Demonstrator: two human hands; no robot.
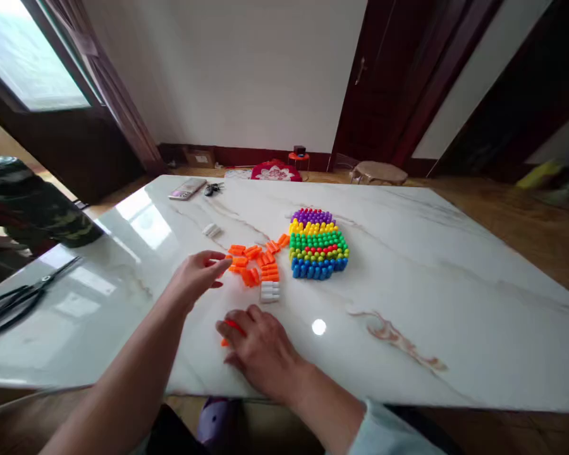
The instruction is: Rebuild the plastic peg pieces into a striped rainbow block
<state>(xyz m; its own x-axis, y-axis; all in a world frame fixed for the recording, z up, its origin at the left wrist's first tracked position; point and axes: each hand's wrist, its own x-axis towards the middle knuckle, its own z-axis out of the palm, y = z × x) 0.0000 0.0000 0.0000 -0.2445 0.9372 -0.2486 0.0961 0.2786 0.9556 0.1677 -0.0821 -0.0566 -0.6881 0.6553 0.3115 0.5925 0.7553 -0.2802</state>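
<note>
Head view: person at a white marbled table, both bare hands over the near part of it. Left hand is at the left edge of a loose pile of orange pieces, fingers half curled, tips right by the pieces; cannot tell if it pinches one. Right hand is palm down near the table's close edge, fingers bent over a few red-orange pieces partly hidden under them; cannot tell if gripped or only covered. Small white block sits just below the orange pile, between the two hands; another white piece lies beyond the left hand. Right of the pile, near its far end, a beaded block rests on the table, bands running red, purple, yellow, green, red, yellow-green, blue toward the person. Scissors on the left side, phone and keys by the far edge. Blurred camouflage-patterned thing at far left, stool behind the table
</note>
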